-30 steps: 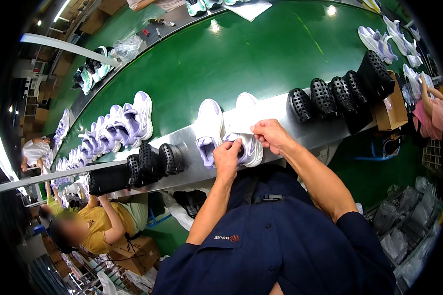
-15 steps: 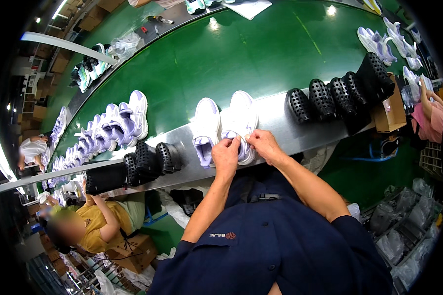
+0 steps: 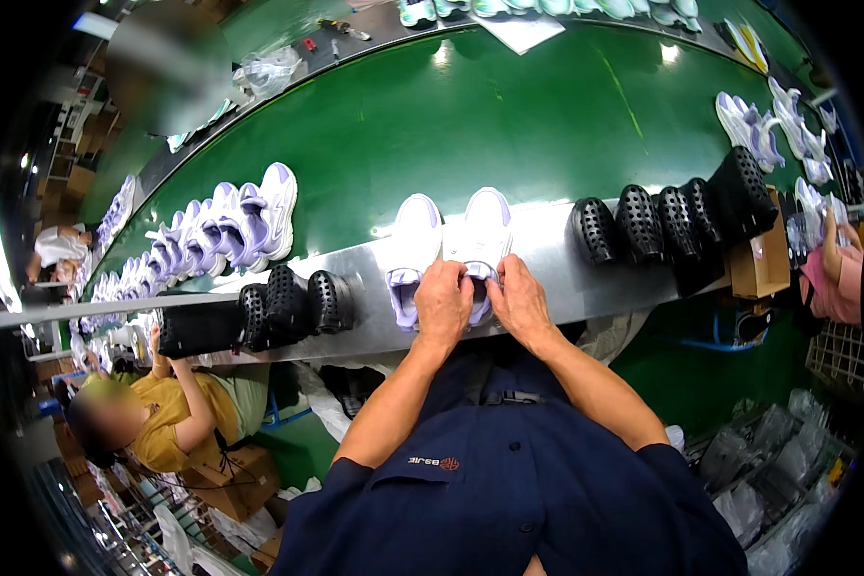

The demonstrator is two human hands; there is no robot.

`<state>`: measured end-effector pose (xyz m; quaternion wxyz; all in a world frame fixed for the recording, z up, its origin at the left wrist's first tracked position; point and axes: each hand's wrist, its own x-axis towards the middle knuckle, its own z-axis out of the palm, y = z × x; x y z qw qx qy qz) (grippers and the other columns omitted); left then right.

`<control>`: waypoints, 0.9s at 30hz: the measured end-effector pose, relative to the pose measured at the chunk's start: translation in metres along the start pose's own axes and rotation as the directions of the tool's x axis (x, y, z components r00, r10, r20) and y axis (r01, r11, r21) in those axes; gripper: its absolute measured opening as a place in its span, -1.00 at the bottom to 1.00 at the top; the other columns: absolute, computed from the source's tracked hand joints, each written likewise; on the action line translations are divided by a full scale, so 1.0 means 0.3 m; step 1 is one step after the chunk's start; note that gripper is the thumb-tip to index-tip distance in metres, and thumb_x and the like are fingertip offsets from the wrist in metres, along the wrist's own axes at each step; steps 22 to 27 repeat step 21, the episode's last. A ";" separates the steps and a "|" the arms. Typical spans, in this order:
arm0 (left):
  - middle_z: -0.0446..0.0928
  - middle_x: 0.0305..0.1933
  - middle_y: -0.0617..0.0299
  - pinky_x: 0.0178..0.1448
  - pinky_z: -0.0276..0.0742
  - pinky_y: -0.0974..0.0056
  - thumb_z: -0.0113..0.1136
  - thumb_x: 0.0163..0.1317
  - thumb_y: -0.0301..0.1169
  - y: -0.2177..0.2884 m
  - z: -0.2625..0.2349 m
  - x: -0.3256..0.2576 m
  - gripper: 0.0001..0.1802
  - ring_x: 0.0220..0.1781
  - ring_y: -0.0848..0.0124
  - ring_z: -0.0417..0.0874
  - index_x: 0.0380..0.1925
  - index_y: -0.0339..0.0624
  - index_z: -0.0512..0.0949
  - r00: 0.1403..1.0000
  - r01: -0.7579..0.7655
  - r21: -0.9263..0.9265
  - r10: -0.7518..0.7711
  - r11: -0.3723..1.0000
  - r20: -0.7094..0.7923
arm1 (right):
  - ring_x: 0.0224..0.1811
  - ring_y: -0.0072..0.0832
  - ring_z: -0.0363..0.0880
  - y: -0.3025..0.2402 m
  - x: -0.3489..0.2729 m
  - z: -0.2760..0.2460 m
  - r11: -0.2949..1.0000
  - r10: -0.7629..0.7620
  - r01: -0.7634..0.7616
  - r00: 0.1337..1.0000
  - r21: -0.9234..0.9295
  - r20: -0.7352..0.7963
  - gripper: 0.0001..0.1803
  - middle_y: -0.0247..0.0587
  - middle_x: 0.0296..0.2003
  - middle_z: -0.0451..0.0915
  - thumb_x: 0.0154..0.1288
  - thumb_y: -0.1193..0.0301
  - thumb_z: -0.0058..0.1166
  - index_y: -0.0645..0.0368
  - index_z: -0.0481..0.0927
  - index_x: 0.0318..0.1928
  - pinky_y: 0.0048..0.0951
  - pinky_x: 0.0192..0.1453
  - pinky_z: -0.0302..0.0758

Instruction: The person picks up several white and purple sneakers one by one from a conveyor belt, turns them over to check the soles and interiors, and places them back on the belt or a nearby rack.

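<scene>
Two white and lilac sneakers lie side by side on the metal ledge, toes pointing away from me. My left hand (image 3: pixel 446 305) grips the left side of the right-hand sneaker (image 3: pixel 487 230) by its collar, fingers curled. On the opposite side of that collar, my right hand (image 3: pixel 520 303) has its fingers closed on the edge. Between the hands the lilac opening shows; my fingertips are partly hidden there. The left-hand sneaker (image 3: pixel 416 238) rests untouched beside my left hand, its opening facing me.
Black perforated shoe forms (image 3: pixel 638 223) stand right of the sneakers, and more black forms (image 3: pixel 288 300) to the left. A row of lilac sneakers (image 3: pixel 259 219) lines the green conveyor belt (image 3: pixel 384 125). A cardboard box (image 3: pixel 756 254) sits at the right. A person in yellow (image 3: pixel 178 413) works at left.
My hands have parted from a pinch together over the right-hand sneaker's upper to either side of its collar, uncovering the opening. The whole view has shifted slightly.
</scene>
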<state>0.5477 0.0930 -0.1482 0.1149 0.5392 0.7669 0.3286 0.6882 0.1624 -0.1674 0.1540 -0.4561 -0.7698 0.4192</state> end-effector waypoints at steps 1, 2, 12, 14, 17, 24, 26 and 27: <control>0.53 -0.29 0.01 -0.12 0.52 0.08 0.32 0.06 -0.55 0.002 -0.016 -0.001 -0.74 -0.24 0.07 0.59 -0.21 -0.26 0.56 1.000 0.004 -0.005 -0.004 1.000 0.015 | -0.14 0.14 0.57 -0.011 0.004 0.002 0.999 -0.015 0.015 1.000 -0.029 -0.024 -0.64 0.15 -0.13 0.51 0.26 0.40 0.21 0.26 0.37 -0.05 0.02 -0.10 0.52; 0.53 -0.29 0.01 -0.12 0.52 0.08 0.32 0.06 -0.55 0.010 -0.037 -0.002 -0.74 -0.23 0.07 0.59 -0.21 -0.27 0.56 0.999 0.006 -0.012 -0.006 1.000 0.035 | -0.15 0.16 0.58 -0.026 -0.004 -0.003 0.998 -0.028 0.025 0.998 -0.057 -0.049 -0.65 0.17 -0.14 0.51 0.27 0.41 0.19 0.26 0.37 -0.05 0.03 -0.11 0.52; 0.43 0.07 -0.09 0.16 0.48 0.00 0.30 0.05 -0.59 -0.135 -0.194 -0.240 -0.49 0.10 -0.10 0.49 0.07 -0.25 0.48 0.977 0.211 0.123 -0.213 0.970 0.006 | -0.10 0.19 0.56 -0.035 0.094 0.108 0.935 -0.255 0.275 0.960 -0.221 0.115 -0.50 0.22 -0.11 0.53 0.25 0.38 0.20 0.30 0.39 0.14 0.03 -0.05 0.55; 0.43 0.10 -0.11 0.22 0.47 0.03 0.30 0.06 -0.59 -0.072 -0.205 -0.256 -0.47 0.14 -0.12 0.49 0.10 -0.23 0.45 0.939 0.297 -0.093 -0.308 0.950 -0.154 | -0.08 0.10 0.53 -0.078 0.075 0.035 0.897 -0.328 0.329 0.943 -0.295 0.054 -0.42 0.15 -0.12 0.55 0.22 0.35 0.26 0.29 0.43 0.21 -0.03 0.02 0.49; 0.46 0.06 -0.10 0.20 0.49 0.05 0.30 0.07 -0.56 -0.019 -0.220 -0.422 -0.55 0.13 -0.09 0.52 0.02 -0.23 0.49 0.887 0.404 -0.081 -0.412 0.911 -0.211 | -0.20 -0.06 0.48 -0.193 -0.029 -0.057 0.757 -0.458 0.532 0.846 -0.379 0.273 -0.25 0.08 -0.18 0.56 0.12 0.28 0.38 0.18 0.42 0.33 -0.11 -0.09 0.42; 0.53 0.06 -0.10 0.19 0.52 0.08 0.30 0.16 -0.45 -0.096 -0.110 -0.793 -0.66 0.13 0.01 0.58 -0.05 -0.23 0.54 0.653 0.757 -0.107 -0.741 0.644 0.157 | -0.20 -0.07 0.48 -0.304 -0.068 0.073 0.655 -0.431 0.676 0.701 -0.337 0.568 -0.18 0.07 -0.21 0.56 0.10 0.21 0.40 0.03 0.40 0.38 -0.10 -0.07 0.40; 0.53 0.06 -0.10 0.19 0.52 0.08 0.30 0.16 -0.45 -0.096 -0.110 -0.793 -0.66 0.13 0.01 0.58 -0.05 -0.23 0.54 0.653 0.757 -0.107 -0.741 0.644 0.157 | -0.20 -0.07 0.48 -0.304 -0.068 0.073 0.655 -0.431 0.676 0.701 -0.337 0.568 -0.18 0.07 -0.21 0.56 0.10 0.21 0.40 0.03 0.40 0.38 -0.10 -0.07 0.40; 0.53 0.06 -0.10 0.19 0.52 0.08 0.30 0.16 -0.45 -0.096 -0.110 -0.793 -0.66 0.13 0.01 0.58 -0.05 -0.23 0.54 0.653 0.757 -0.107 -0.741 0.644 0.157 | -0.20 -0.07 0.48 -0.304 -0.068 0.073 0.655 -0.431 0.676 0.701 -0.337 0.568 -0.18 0.07 -0.21 0.56 0.10 0.21 0.40 0.03 0.40 0.38 -0.10 -0.07 0.40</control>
